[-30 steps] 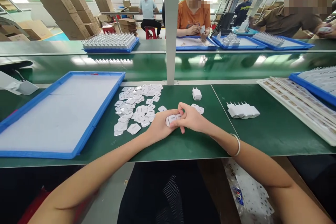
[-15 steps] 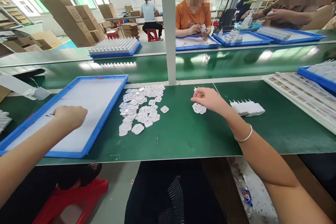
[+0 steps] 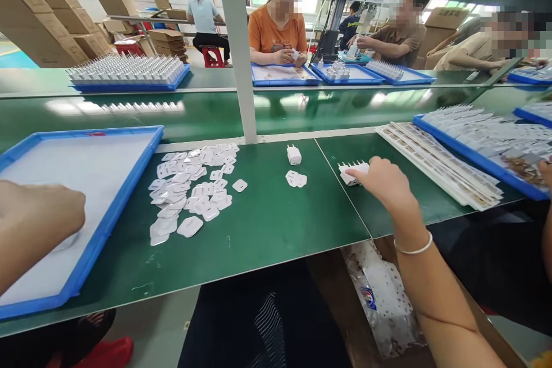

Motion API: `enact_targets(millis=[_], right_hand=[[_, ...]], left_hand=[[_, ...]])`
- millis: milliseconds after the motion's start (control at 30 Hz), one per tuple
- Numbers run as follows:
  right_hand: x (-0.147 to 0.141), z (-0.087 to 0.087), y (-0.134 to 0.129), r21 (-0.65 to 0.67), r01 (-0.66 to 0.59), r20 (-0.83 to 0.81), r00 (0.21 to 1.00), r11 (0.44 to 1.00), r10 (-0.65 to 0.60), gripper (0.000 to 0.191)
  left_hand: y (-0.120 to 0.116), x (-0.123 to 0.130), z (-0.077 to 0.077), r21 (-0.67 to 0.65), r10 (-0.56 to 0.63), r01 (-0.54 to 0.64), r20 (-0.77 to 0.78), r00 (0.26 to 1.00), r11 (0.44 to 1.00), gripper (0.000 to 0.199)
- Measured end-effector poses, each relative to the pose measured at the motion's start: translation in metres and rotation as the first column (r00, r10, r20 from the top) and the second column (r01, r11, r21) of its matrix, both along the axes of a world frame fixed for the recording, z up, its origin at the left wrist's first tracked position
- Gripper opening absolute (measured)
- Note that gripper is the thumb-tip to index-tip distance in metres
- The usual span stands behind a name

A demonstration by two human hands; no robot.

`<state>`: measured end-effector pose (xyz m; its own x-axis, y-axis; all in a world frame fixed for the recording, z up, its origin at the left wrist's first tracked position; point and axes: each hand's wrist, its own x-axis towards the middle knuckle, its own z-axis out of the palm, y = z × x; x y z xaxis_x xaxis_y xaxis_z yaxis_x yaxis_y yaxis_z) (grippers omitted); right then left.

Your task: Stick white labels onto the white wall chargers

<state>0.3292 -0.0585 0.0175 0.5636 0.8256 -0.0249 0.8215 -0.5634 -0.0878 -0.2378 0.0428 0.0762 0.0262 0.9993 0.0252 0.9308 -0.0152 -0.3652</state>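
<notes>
Your right hand (image 3: 388,184) is at the row of white plug adapters (image 3: 350,173), which stands on the green surface (image 3: 276,224), just right of the pale seam, prongs up. Your thumb lies against the near side of the row; your other fingertips are hidden, so whether this grip is clamped or only touching, you cannot tell from here. Your left hand (image 3: 47,213) is curled over the left blue tray (image 3: 114,215), its fingers folded together; whether anything is inside it does not show.

Between your hands lie a loose spread of flat white pieces (image 3: 172,190), one piece apart from them (image 3: 240,186), a small cluster of similar pieces (image 3: 296,179), and a single adapter (image 3: 294,155) just beyond that cluster, prongs up. To the right are the pale slotted strips (image 3: 431,164), beside the right blue tray (image 3: 513,177).

The adapters look light, hard and smooth, so they may slide; take them by their flat sides, low on the body, clear of the prongs. The flat pieces look thin and slick, best held by opposite edges.
</notes>
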Motion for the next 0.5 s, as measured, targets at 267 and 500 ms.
enact_targets(millis=[267,500], right_hand=[[-0.028,-0.050,-0.006,0.148,0.117,0.092,0.987,0.982,-0.132,0.064],[-0.044,-0.041,-0.020,0.188,0.110,0.005,0.994,0.976,-0.113,0.060]], left_hand=[[-0.048,0.172,-0.011,-0.062,-0.598,0.596,-0.137,0.790,0.801,0.030],[-0.062,0.243,-0.060,0.089,-0.831,0.830,0.154,0.534,0.550,0.042]])
